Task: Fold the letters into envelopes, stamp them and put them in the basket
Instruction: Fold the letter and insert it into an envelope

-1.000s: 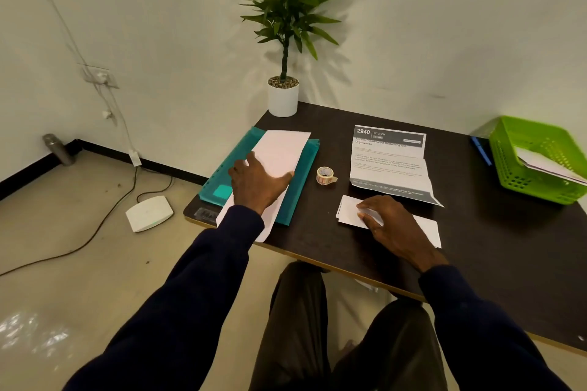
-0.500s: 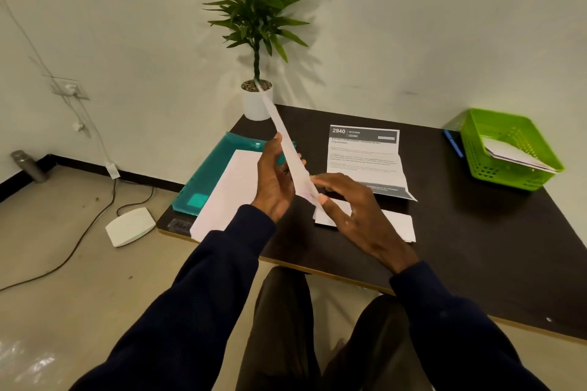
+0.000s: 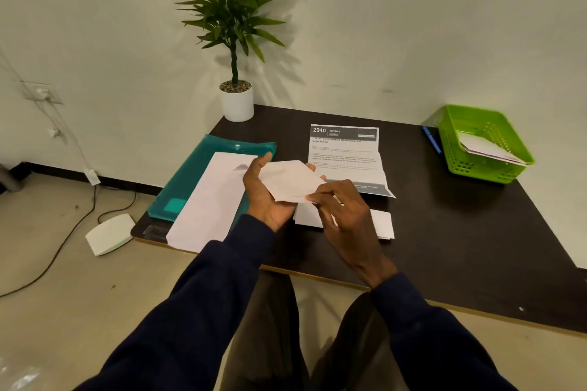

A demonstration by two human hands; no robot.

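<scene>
Two hands on envelope [image 3: 290,179]: left hand [image 3: 263,197] cradles, right hand [image 3: 346,216] pinches near edge. Folded letter [image 3: 382,223] lies just under right hand, long axis left-right.

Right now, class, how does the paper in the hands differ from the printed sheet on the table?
The held paper looks blank; the printed sheet carries text under a dark header. Left hand and right hand hold the held paper up; the printed sheet lies on the table. Both are paper.

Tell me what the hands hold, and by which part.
One white paper, held in the air by both: the left grip holds its left edge, thumb on top; the right grip pinches its near edge.
</scene>
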